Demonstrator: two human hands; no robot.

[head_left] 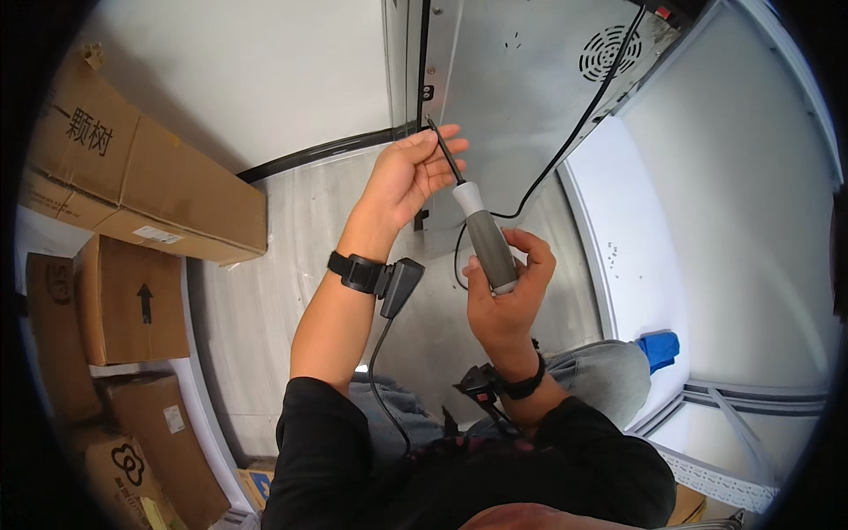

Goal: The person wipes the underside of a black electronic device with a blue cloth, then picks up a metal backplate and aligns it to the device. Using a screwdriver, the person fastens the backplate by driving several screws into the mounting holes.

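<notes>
My right hand (511, 296) is closed around the lower end of a screwdriver (491, 247) with a thick grey handle and a pale collar. Its dark shaft slants up and left, and the tip meets the edge of a grey metal cabinet (521, 115) beside a small screw or hole. My left hand (413, 172) is at the shaft near the tip. The left thumb and forefinger lie on either side of the shaft, while the other fingers extend loosely behind it toward the cabinet panel.
A black cable (579, 124) runs down the cabinet, which has a round vent (609, 55). Cardboard boxes (190, 190) are stacked at left. White panels (724, 221) stand at right, with a blue cloth-like item (658, 352) on a ledge. Wired devices (402, 287) are strapped to both wrists.
</notes>
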